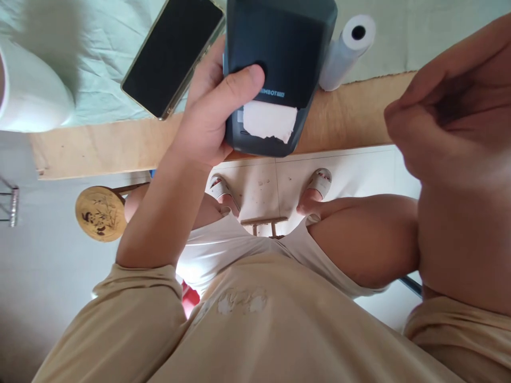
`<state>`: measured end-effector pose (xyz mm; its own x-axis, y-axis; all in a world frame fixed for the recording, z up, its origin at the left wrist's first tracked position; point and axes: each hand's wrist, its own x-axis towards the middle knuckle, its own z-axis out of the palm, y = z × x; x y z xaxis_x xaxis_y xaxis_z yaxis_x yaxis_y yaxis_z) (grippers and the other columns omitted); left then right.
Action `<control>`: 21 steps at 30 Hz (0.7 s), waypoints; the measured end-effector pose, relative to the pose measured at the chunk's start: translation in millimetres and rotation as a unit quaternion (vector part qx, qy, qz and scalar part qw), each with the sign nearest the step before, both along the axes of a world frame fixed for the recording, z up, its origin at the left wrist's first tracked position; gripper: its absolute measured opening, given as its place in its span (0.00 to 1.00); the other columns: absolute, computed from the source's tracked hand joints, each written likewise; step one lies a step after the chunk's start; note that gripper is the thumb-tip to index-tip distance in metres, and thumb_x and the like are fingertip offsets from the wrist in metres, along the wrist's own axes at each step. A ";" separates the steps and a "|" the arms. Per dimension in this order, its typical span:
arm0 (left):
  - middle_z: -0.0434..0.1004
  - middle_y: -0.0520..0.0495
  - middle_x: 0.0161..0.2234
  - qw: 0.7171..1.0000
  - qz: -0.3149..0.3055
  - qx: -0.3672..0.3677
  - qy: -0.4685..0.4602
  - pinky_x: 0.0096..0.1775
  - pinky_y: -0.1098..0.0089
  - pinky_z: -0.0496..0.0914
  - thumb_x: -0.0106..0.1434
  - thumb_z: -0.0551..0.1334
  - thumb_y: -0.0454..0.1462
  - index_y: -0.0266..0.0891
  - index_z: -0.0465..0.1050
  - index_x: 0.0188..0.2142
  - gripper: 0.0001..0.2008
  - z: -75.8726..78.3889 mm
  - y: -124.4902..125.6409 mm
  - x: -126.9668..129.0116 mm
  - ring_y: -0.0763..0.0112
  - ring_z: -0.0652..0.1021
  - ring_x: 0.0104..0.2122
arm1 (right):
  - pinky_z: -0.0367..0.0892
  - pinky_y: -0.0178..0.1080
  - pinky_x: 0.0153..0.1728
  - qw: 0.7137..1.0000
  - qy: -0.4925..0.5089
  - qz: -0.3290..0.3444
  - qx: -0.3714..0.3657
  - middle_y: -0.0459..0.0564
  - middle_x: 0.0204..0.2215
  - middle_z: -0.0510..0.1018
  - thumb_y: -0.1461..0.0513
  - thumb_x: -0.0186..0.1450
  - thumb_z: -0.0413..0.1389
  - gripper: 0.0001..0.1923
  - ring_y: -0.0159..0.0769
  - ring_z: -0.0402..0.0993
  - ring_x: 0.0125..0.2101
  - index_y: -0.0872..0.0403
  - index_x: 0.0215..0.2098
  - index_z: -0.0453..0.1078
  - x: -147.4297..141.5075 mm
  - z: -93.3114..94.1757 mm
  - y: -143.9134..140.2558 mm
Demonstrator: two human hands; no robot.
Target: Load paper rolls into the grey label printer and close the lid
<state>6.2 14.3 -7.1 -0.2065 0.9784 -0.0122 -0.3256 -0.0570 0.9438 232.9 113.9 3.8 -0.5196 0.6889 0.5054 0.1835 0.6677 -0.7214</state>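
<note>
A wooden table (99, 146) over a pale tiled floor (271, 197).
Light green cloth (431, 37) stops short of the table's bare edge; at left, a round wooden stool (101, 213) bears a panda and bamboo.

One left hand (205, 114) and one right hand (451, 117), two in all. One printer (285, 50), with one torn piece of paper (269, 121) on it. Along the front edge of one counter (107, 149), one phone (173, 53), one paper roll (343, 56) and, by the left corner, one white container (34, 93). Below that edge, two sandals (323, 182) and one round panda-printed disc (100, 214).
</note>
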 end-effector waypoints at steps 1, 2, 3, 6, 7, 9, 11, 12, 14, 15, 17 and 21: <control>0.75 0.47 0.33 1.000 0.004 -0.003 0.004 0.32 0.65 0.65 0.64 0.60 0.35 0.40 0.75 0.40 0.06 0.3 -0.4 0.1 0.69 0.70 0.33 | 0.44 0.34 0.22 1.000 0.003 -0.001 -0.007 0.47 0.19 0.66 0.67 0.55 0.55 0.05 0.22 0.57 0.21 0.55 0.28 0.72 5.5 -1.7 1.8; 0.75 0.46 0.33 1.000 0.013 -0.010 0.001 0.35 0.64 0.66 0.65 0.59 0.35 0.39 0.75 0.41 0.08 1.1 -0.7 0.4 0.67 0.71 0.34 | 0.45 0.34 0.23 1.000 -0.005 -0.006 -0.018 0.47 0.21 0.67 0.67 0.56 0.56 0.05 0.22 0.58 0.22 0.55 0.29 0.73 10.9 -2.9 3.4; 0.74 0.45 0.34 1.000 0.020 -0.018 -0.005 0.38 0.62 0.66 0.65 0.57 0.35 0.38 0.75 0.45 0.11 2.2 -0.9 0.8 0.64 0.71 0.37 | 0.46 0.34 0.24 0.999 -0.026 -0.011 -0.033 0.47 0.22 0.67 0.66 0.57 0.56 0.05 0.22 0.59 0.24 0.55 0.31 0.74 16.0 -3.4 4.5; 0.75 0.45 0.35 0.999 0.020 -0.035 -0.005 0.46 0.61 0.68 0.67 0.54 0.34 0.36 0.72 0.51 0.16 4.7 -0.5 2.2 0.59 0.70 0.42 | 0.49 0.36 0.29 0.992 -0.098 -0.012 -0.074 0.45 0.27 0.67 0.63 0.61 0.56 0.05 0.21 0.60 0.27 0.54 0.35 0.74 27.8 -0.5 5.3; 0.76 0.46 0.35 0.999 0.016 -0.033 0.004 0.45 0.63 0.70 0.67 0.53 0.34 0.37 0.73 0.49 0.14 4.4 0.0 2.5 0.61 0.70 0.42 | 0.49 0.37 0.30 0.991 -0.101 -0.001 -0.084 0.45 0.27 0.66 0.63 0.61 0.57 0.05 0.21 0.59 0.28 0.54 0.35 0.73 30.2 1.5 4.8; 0.77 0.49 0.36 0.999 0.017 -0.015 0.023 0.40 0.69 0.70 0.67 0.53 0.34 0.40 0.74 0.42 0.11 1.1 0.9 2.5 0.67 0.71 0.39 | 0.48 0.37 0.30 0.990 -0.092 0.025 -0.103 0.45 0.25 0.65 0.63 0.59 0.59 0.05 0.19 0.59 0.27 0.55 0.35 0.72 32.8 6.5 3.2; 0.77 0.49 0.35 0.999 0.018 0.024 0.016 0.36 0.71 0.70 0.68 0.55 0.36 0.39 0.74 0.40 0.09 -5.4 1.8 1.1 0.70 0.73 0.36 | 0.48 0.36 0.30 0.985 -0.109 0.046 -0.127 0.45 0.25 0.64 0.63 0.60 0.59 0.05 0.18 0.60 0.27 0.56 0.34 0.71 33.2 12.1 0.9; 0.77 0.49 0.35 0.999 0.015 0.045 0.002 0.34 0.71 0.69 0.67 0.57 0.37 0.38 0.74 0.41 0.08 -9.2 2.3 -0.2 0.71 0.73 0.34 | 0.48 0.36 0.29 0.981 -0.131 0.058 -0.134 0.45 0.25 0.64 0.62 0.61 0.58 0.06 0.17 0.60 0.27 0.57 0.35 0.71 32.8 15.0 -0.3; 0.76 0.49 0.33 0.996 0.005 0.079 -0.037 0.31 0.71 0.68 0.65 0.61 0.37 0.36 0.74 0.41 0.07 -16.3 3.3 -3.0 0.72 0.74 0.32 | 0.49 0.34 0.27 0.971 -0.181 0.081 -0.132 0.45 0.25 0.64 0.61 0.63 0.56 0.06 0.17 0.60 0.27 0.56 0.34 0.72 31.2 20.1 -2.2; 0.76 0.49 0.33 0.994 -0.001 0.092 -0.054 0.30 0.71 0.67 0.65 0.61 0.37 0.35 0.74 0.41 0.07 -19.0 3.9 -4.1 0.73 0.74 0.31 | 0.49 0.33 0.26 0.968 -0.197 0.098 -0.123 0.45 0.24 0.65 0.61 0.63 0.55 0.06 0.16 0.60 0.27 0.56 0.33 0.72 29.9 22.1 -2.7; 0.76 0.49 0.33 0.992 -0.012 0.104 -0.072 0.29 0.72 0.66 0.66 0.60 0.35 0.33 0.75 0.41 0.07 -21.9 5.3 -4.1 0.74 0.74 0.30 | 0.48 0.33 0.23 0.962 -0.219 0.129 -0.101 0.44 0.21 0.65 0.61 0.63 0.54 0.06 0.15 0.57 0.23 0.55 0.32 0.72 26.7 25.0 -3.0; 0.77 0.49 0.34 0.993 0.063 0.064 -0.080 0.31 0.73 0.69 0.65 0.62 0.41 0.32 0.73 0.43 0.13 -18.4 9.7 8.7 0.74 0.77 0.31 | 0.50 0.31 0.19 0.949 -0.239 0.194 -0.074 0.42 0.13 0.57 0.58 0.65 0.53 0.10 0.15 0.47 0.16 0.51 0.30 0.73 21.7 24.9 -0.8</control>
